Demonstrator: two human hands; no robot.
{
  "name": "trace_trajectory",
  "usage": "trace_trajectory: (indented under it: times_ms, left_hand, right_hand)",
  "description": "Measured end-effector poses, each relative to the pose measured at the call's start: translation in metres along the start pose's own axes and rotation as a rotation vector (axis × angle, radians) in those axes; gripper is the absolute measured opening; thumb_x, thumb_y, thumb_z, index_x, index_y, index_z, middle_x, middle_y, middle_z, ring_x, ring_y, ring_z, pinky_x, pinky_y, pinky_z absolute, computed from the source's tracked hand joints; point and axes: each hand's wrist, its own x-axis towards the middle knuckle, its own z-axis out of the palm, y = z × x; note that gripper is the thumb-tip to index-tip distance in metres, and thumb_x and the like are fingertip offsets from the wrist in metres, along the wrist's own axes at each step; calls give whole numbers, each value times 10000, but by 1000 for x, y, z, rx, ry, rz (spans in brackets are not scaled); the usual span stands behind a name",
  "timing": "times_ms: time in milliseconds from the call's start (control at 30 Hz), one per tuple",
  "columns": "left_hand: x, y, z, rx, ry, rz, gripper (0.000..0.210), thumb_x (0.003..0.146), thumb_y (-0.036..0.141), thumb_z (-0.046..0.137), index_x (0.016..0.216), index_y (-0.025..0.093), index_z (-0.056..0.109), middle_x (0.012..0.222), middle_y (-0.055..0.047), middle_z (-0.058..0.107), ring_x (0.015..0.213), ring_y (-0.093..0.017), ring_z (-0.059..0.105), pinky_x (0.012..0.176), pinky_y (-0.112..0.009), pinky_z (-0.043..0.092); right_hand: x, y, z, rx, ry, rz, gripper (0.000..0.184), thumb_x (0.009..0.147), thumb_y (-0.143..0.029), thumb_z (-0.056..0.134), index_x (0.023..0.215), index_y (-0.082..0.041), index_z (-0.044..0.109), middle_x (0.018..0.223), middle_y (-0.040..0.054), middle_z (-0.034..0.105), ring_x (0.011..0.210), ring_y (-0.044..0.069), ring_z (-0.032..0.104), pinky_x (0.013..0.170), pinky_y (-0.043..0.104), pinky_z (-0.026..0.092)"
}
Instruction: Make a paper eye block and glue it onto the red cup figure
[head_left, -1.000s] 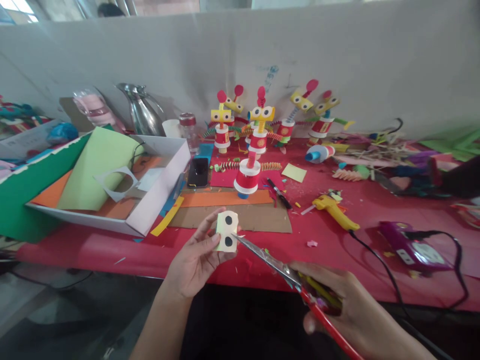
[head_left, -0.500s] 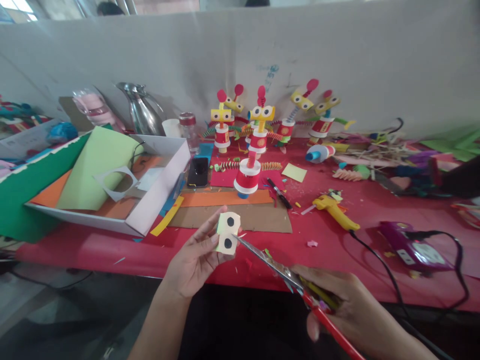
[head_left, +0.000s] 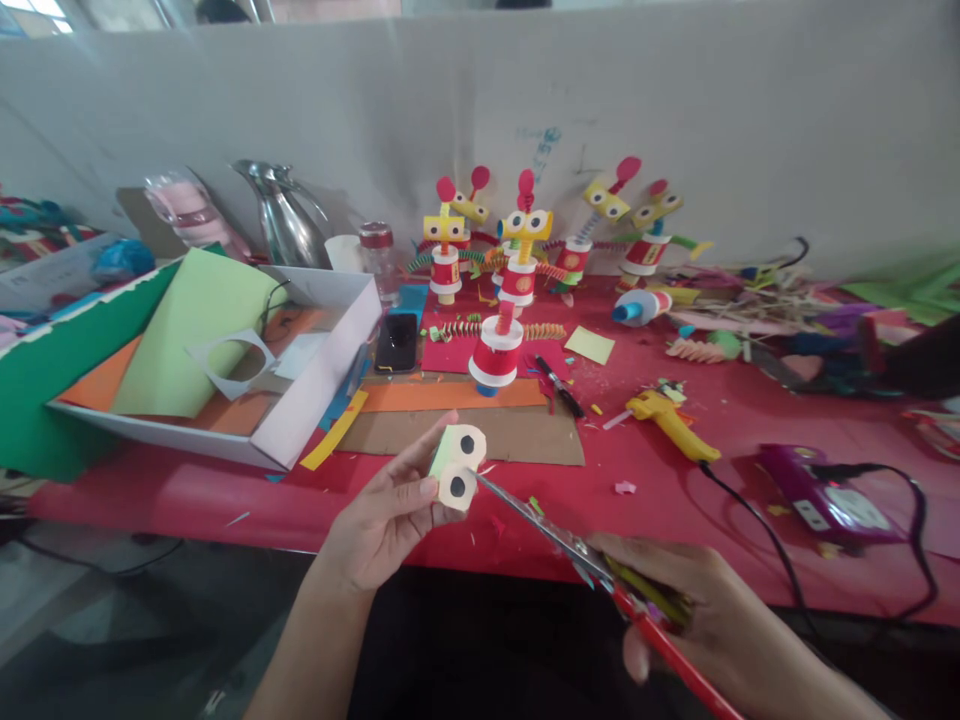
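Observation:
Between the thumb and fingers of my left hand (head_left: pixel 386 525) is a small cream paper piece (head_left: pixel 454 466) with two black dots on it. Its edge is cut unevenly, and a pale green layer shows at its left side. My right hand (head_left: pixel 697 590) is closed around the handles of a pair of scissors (head_left: pixel 551 530), one handle red and the other yellowish. The blade tips reach the paper's right edge, between the two dots. Beyond my hands a red and white paper-cup figure (head_left: pixel 496 350) with folded paper arms stands without a head.
Several finished cup figures (head_left: pixel 519 255) stand along the wall. A yellow glue gun (head_left: pixel 671 424) with its cord, a purple power box (head_left: pixel 825 498) and a black pen (head_left: pixel 559 386) lie right. Left are a white box (head_left: pixel 315 375) of paper and a phone (head_left: pixel 397 343).
A sliver of paper at the right edge has been trimmed and the outline is rounder around the dots. The left hand has turned the piece slightly; the scissors have shifted slightly right.

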Motion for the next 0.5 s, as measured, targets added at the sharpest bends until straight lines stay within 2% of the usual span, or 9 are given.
trace_trajectory:
  times_ms: [233,500]
  left_hand:
    - [-1,1,-1,25,-16,-24,602,776,69,656,1320,316,582,1328,-44,610,940,-167,656,794,-260,582]
    - [-2,5,3,56,-6,-66,635,778,77,669,1351,324,551,1285,-45,631,942,-166,649,778,-234,566]
  right_hand:
    - [2,-12,-1,79,-10,46,441,745,-51,569,1140,-235,638,711,-29,673,622,148,710,579,204,540]
    - [2,-12,-3,50,17,-6,383,715,-50,553,1038,-218,673,690,-19,720,510,132,670,566,215,532]
